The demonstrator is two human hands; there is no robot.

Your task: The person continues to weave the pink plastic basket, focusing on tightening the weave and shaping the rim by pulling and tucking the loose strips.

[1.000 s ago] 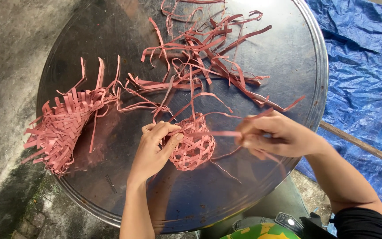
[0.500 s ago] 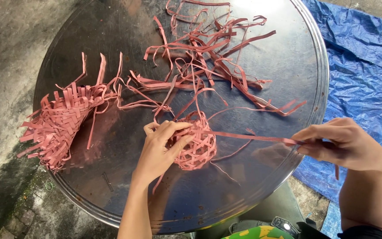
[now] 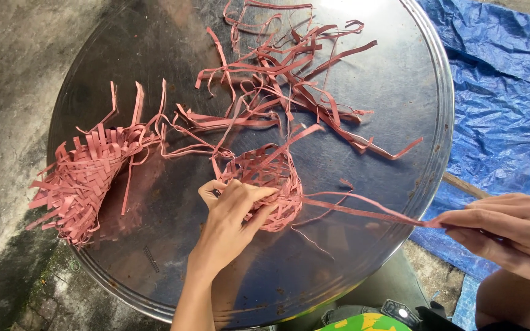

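A small, half-woven pink ball (image 3: 264, 184) of flat strips sits near the middle of the round metal table (image 3: 400, 79), slightly toward the near edge. The left hand (image 3: 234, 211) lies on its near-left side, fingers curled over the weave and pressing it down against the tabletop. One long pink strip (image 3: 363, 211) runs out from the ball's right side, taut and low over the table, to the right hand (image 3: 510, 230), which is out past the table's right rim with thumb and fingers pinched together on the strip's end.

This looks like the tightening step of a weave: a strand threaded through and drawn snug. The next move would likely call for holding the ball firmly so it does not slide or deform, and guiding the strip back toward the weave without twisting it.

A loose tangle of pink strips (image 3: 289, 79) lies on the far part of the table. A larger, partly woven piece (image 3: 87, 178) with bristling ends sits at the left. A blue tarp (image 3: 504, 110) covers the ground on the right.
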